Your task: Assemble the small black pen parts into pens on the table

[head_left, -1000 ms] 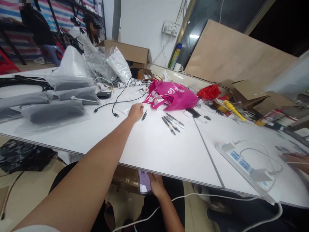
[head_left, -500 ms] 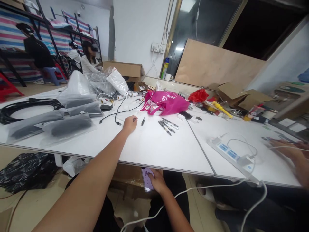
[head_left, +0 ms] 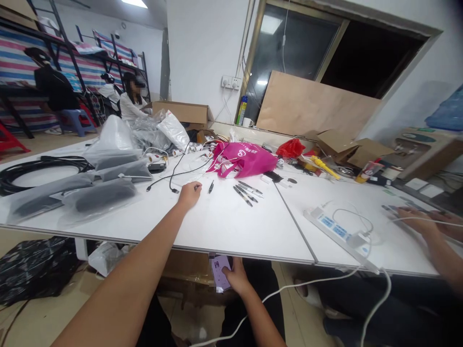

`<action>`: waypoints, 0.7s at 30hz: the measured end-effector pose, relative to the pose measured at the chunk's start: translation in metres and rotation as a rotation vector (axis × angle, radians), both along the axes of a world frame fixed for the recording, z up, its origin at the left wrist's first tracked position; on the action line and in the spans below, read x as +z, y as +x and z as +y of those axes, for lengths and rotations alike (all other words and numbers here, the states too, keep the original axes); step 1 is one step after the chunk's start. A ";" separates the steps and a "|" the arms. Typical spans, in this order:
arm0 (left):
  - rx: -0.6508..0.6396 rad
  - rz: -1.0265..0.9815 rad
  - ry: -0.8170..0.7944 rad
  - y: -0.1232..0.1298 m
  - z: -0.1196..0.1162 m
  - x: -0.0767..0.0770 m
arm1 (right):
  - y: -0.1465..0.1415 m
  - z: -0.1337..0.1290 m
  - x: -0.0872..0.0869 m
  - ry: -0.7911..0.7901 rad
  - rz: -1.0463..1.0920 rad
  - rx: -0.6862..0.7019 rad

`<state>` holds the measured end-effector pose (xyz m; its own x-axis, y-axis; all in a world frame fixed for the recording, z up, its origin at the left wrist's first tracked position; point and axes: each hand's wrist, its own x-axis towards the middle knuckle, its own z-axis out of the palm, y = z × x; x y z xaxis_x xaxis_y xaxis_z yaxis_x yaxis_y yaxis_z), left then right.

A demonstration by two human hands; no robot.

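Observation:
My left hand (head_left: pixel 189 195) rests on the white table (head_left: pixel 231 231), its fingers closed on a small dark thing that I cannot make out. Just right of it lies a short black pen (head_left: pixel 211 187), and farther right is a group of several pens (head_left: pixel 248 193). Below the table's front edge, my right hand (head_left: pixel 237 276) is wrapped round a phone (head_left: pixel 220 273) with a lilac screen, its thumb over the screen. Two black cable ends (head_left: pixel 174 191) lie left of my left hand.
Behind are a pink bag (head_left: pixel 246 161) and a red bag (head_left: pixel 290 148). Bagged dark items (head_left: pixel 97 195) and coiled black cable (head_left: pixel 39 168) fill the left. A power strip (head_left: pixel 336 229) lies right, near another person's hands (head_left: pixel 419 219). A white cable (head_left: pixel 289 285) crosses my right forearm.
The view has tilted and shifted slightly, so the table's things appear a little lower and to the left. Both hands keep their holds, my left by the short pen and my right on the phone.

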<state>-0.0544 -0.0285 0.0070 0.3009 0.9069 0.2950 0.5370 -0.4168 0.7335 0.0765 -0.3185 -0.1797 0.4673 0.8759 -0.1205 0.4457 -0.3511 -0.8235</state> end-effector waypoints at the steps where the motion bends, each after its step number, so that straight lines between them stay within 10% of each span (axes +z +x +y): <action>1: -0.005 -0.003 0.000 0.000 0.001 -0.001 | -0.001 0.000 0.002 -0.001 0.000 0.017; 7: -0.009 -0.005 0.001 -0.001 0.004 -0.004 | -0.014 -0.007 0.009 -0.032 -0.024 0.209; 21: 0.007 0.006 -0.009 -0.001 0.000 0.001 | 0.007 0.002 -0.012 0.103 0.095 -0.109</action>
<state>-0.0550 -0.0288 0.0085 0.2959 0.9118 0.2847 0.5445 -0.4059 0.7340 0.0833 -0.3166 -0.1914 0.5507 0.8308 -0.0807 0.3278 -0.3042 -0.8944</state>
